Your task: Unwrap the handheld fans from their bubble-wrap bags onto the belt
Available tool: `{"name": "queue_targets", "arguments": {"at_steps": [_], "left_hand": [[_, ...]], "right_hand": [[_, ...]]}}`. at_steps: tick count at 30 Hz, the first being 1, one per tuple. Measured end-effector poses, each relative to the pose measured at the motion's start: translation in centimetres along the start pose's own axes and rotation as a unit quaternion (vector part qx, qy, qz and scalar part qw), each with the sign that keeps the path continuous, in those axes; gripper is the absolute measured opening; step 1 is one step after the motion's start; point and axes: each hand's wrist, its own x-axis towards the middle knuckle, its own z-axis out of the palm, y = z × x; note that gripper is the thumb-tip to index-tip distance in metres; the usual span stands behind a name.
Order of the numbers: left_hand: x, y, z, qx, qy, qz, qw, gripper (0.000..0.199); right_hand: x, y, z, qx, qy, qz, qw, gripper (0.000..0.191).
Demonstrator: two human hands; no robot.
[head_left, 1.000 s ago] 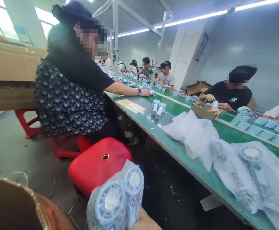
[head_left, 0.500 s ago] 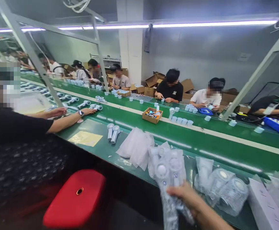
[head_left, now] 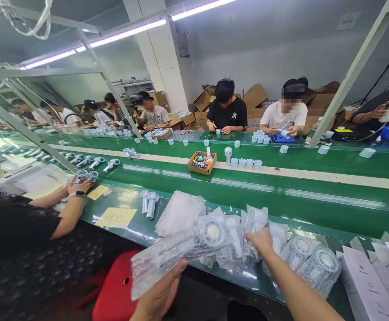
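My left hand (head_left: 163, 285) comes up from the bottom edge, its fingers wrapped round a handheld fan in a clear bubble bag (head_left: 181, 245). The fan's round head points right and the loose end of the bag hangs to the lower left. My right hand (head_left: 263, 243) reaches in from the lower right, closed on another bagged fan (head_left: 255, 217) at the bench edge. Between my hands lie more bagged fans (head_left: 226, 256), partly hidden by the held one. Two further bagged fans (head_left: 323, 265) rest to the right of my right forearm.
White boxes (head_left: 365, 281) stand at the right. Flat bubble bags (head_left: 181, 211) and two unwrapped fans (head_left: 151, 203) lie left on the bench. A green conveyor (head_left: 281, 196) carries cups and a carton (head_left: 203, 164). A co-worker sits at left, beside a red stool (head_left: 114, 285).
My left hand has come into view holding a bagged fan. My right hand, which held bagged fans up front, is now at the bench pile. The co-worker has drawn fans closer. The view has tilted.
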Motion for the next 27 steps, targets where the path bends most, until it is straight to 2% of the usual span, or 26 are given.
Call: {"name": "queue_targets", "arguments": {"at_steps": [3,5,6,8,9,10,11,12,13,14,17,19,21,22,25,27], "left_hand": [[1.6,-1.7,4.1,-0.070,-0.039,-0.066,0.995,0.070],[2.6,-2.6,6.3,-0.091,-0.040,-0.097,0.990,0.070],[3.0,-3.0,7.2,-0.091,-0.043,-0.107,0.989,0.070],[3.7,-3.9,8.8,-0.078,-0.073,-0.120,0.987,0.070],[3.9,-4.4,9.4,-0.067,-0.099,-0.124,0.985,0.068],[4.1,-5.1,10.0,-0.054,-0.131,-0.127,0.982,0.065],[4.3,-5.7,10.3,-0.039,-0.168,-0.127,0.977,0.061],[4.5,-6.3,10.5,-0.022,-0.205,-0.123,0.971,0.057],[4.8,-6.8,10.5,-0.002,-0.242,-0.114,0.963,0.054],[5.1,-7.1,10.3,0.023,-0.280,-0.099,0.955,0.052],[7.0,-6.5,9.1,0.145,-0.394,-0.029,0.907,0.053],[8.6,-4.8,8.3,0.223,-0.483,-0.032,0.846,0.058],[9.9,-3.1,7.8,0.229,-0.558,-0.114,0.789,0.070],[10.4,-2.4,7.6,0.205,-0.578,-0.170,0.771,0.077],[11.1,-1.9,7.3,0.112,-0.560,-0.301,0.763,0.089],[11.0,-2.3,7.2,0.092,-0.533,-0.362,0.760,0.085]], "right_hand": [[-0.8,0.2,-0.1,0.016,0.026,-0.005,1.000,0.091],[-2.3,0.0,-1.3,0.059,0.044,-0.075,0.994,0.088],[-3.4,-0.3,-2.1,0.101,0.032,-0.110,0.988,0.080],[-6.1,-1.7,-3.6,0.241,-0.064,-0.129,0.960,0.062],[-7.7,-2.8,-4.3,0.330,-0.146,-0.105,0.927,0.056],[-9.2,-4.2,-4.7,0.421,-0.228,-0.069,0.875,0.053],[-10.5,-5.7,-5.1,0.501,-0.288,-0.048,0.815,0.053],[-11.5,-7.1,-5.2,0.558,-0.302,-0.047,0.771,0.054],[-12.3,-8.5,-5.2,0.604,-0.289,-0.045,0.742,0.055],[-12.8,-9.7,-5.2,0.635,-0.262,-0.041,0.726,0.055],[-13.3,-11.4,-4.8,0.678,-0.172,-0.015,0.714,0.058],[-13.5,-11.3,-4.5,0.684,-0.134,-0.013,0.717,0.061],[-13.9,-11.0,-4.1,0.682,-0.096,-0.013,0.725,0.063],[-14.2,-10.9,-3.9,0.680,-0.075,-0.010,0.729,0.062],[-14.8,-11.0,-2.8,0.682,-0.012,-0.007,0.731,0.056],[-15.0,-11.0,-2.1,0.675,0.042,-0.020,0.736,0.052]]}}
